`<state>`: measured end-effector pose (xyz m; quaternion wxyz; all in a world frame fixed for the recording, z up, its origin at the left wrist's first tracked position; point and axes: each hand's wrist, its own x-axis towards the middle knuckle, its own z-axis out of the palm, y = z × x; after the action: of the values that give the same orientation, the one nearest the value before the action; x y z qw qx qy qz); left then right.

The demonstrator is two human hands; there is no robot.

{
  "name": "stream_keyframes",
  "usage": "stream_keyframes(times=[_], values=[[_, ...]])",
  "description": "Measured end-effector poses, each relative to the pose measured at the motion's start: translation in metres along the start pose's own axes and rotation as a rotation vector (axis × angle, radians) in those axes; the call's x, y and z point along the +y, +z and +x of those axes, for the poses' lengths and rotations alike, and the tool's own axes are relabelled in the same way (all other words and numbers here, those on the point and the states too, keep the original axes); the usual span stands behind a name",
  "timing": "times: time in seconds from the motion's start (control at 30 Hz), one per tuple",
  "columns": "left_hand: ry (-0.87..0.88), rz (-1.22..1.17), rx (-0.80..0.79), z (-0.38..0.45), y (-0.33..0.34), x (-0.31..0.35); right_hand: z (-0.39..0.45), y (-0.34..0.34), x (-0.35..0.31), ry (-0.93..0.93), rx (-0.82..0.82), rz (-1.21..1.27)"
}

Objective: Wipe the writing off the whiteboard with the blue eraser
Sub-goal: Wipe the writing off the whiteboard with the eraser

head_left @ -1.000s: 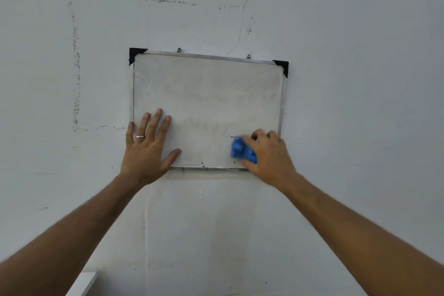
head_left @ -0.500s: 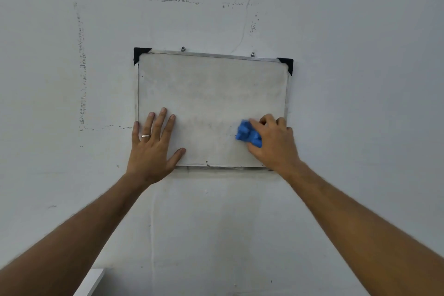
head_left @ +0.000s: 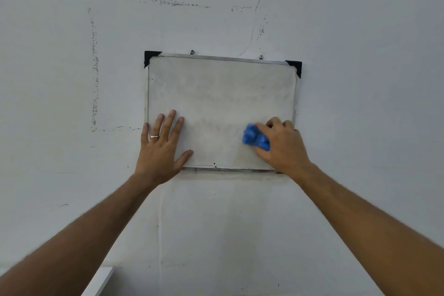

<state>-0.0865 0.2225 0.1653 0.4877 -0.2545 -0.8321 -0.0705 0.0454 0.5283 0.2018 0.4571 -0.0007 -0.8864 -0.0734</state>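
Observation:
A small whiteboard (head_left: 216,94) with a metal frame and black upper corners hangs on the wall. Its surface looks smudged grey, with only faint traces of writing and a few dark specks near the bottom edge. My left hand (head_left: 161,149) lies flat with spread fingers on the board's lower left corner, a ring on one finger. My right hand (head_left: 281,144) grips the blue eraser (head_left: 254,138) and presses it against the board's lower right area. Most of the eraser is hidden under the fingers.
The white wall (head_left: 360,79) around the board carries dotted glue or tape marks in a rectangle outline and a thin crack above the board. A white ledge corner (head_left: 98,281) shows at the bottom left.
My right hand with the eraser has moved up and slightly right along the lower right of the board. My left hand has stayed pressed on the lower left corner.

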Motion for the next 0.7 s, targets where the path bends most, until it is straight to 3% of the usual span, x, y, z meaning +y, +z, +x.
stream_keyframes(times=[0.03,0.17,0.3,0.33,0.43,0.47,0.6,0.7], values=[[-0.005,-0.002,-0.008,0.000,-0.001,0.001,-0.001,0.001,-0.004,0.048,0.035,0.010],[0.004,0.003,-0.028,-0.001,-0.006,0.000,-0.017,0.011,-0.001,-0.275,-0.171,-0.098],[0.033,-0.025,-0.031,-0.002,-0.012,-0.006,0.001,-0.004,0.013,0.111,0.051,-0.017],[0.028,-0.046,-0.016,-0.002,-0.014,-0.006,-0.004,0.000,0.005,0.106,0.084,-0.025],[-0.016,-0.118,0.059,0.000,-0.020,-0.007,-0.027,0.019,-0.001,-0.244,-0.011,-0.158],[-0.038,-0.140,0.079,0.000,-0.021,-0.009,-0.026,0.016,0.006,-0.270,-0.024,-0.163],[-0.117,-0.213,0.124,0.004,-0.024,-0.021,0.022,-0.003,0.008,0.064,0.170,-0.057],[-0.164,-0.319,0.128,0.007,-0.026,-0.023,0.060,-0.007,-0.031,0.144,0.285,-0.004]])
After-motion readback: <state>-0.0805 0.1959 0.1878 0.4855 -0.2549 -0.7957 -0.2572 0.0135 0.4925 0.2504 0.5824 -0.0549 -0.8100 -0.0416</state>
